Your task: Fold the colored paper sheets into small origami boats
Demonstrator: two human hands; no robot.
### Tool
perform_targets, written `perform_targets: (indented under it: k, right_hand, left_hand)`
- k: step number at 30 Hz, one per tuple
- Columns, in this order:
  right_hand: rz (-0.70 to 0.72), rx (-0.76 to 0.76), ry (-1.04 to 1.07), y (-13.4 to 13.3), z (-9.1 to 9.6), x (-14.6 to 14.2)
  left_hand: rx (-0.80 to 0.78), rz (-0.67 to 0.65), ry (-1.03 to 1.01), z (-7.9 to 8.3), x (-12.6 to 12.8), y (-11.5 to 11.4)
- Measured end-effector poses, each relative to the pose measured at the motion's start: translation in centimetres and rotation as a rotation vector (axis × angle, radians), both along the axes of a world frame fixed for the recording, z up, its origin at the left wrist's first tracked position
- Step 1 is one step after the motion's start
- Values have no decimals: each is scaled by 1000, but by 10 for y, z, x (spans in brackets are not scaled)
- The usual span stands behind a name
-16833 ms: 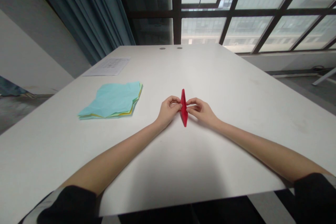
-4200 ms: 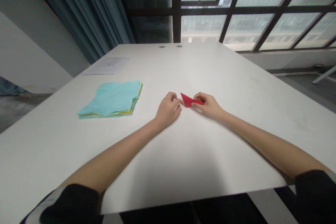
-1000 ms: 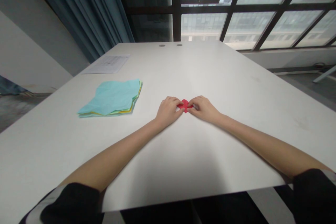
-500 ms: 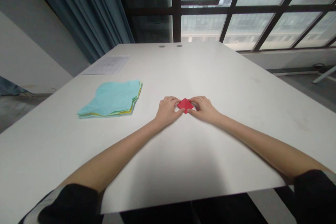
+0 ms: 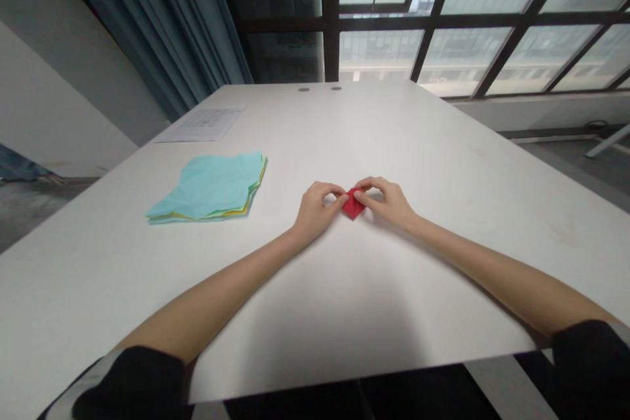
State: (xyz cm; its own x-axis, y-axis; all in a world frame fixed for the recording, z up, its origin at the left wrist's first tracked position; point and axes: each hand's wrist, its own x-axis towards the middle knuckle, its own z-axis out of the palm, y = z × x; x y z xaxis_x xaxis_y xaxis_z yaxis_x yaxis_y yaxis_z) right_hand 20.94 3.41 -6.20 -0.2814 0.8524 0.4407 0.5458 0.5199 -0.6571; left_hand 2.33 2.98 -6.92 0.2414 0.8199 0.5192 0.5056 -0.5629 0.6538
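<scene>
A small folded piece of red paper [image 5: 353, 205] sits near the middle of the white table [image 5: 344, 289], held between both hands. My left hand [image 5: 317, 205] pinches its left corner with curled fingers. On its right side, my right hand [image 5: 388, 199] pinches the top edge with thumb and forefinger. The paper is tilted, one flap lifted slightly off the table.
A stack of coloured paper sheets [image 5: 212, 185], light blue on top, lies to the left. A printed white sheet [image 5: 203, 124] rests at the far left edge. Two round holes [image 5: 320, 88] mark the table's far side, before large windows and a dark curtain [image 5: 172, 26].
The red paper went from a long strip to a small folded diamond. Over the last second my hands shifted from pressing it flat to pinching and lifting a flap.
</scene>
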Motion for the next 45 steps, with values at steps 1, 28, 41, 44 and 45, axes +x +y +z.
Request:
perform_targets:
  k: [1, 28, 41, 44, 45]
  right_hand:
    - [3, 15, -4, -1, 1, 0]
    - [19, 188, -197, 4, -2, 5]
    - [-89, 188, -120, 2, 1, 4]
    - [-80, 176, -107, 2, 1, 4]
    - [-73, 168, -99, 2, 1, 3]
  left_hand:
    - [-2, -5, 6, 1, 0, 0]
    - [-31, 54, -152, -8, -2, 7]
    - [-307, -194, -371, -18, 2, 13]
    - [-340, -270, -362, -19, 2, 12]
    - [-343, -284, -363, -20, 2, 12]
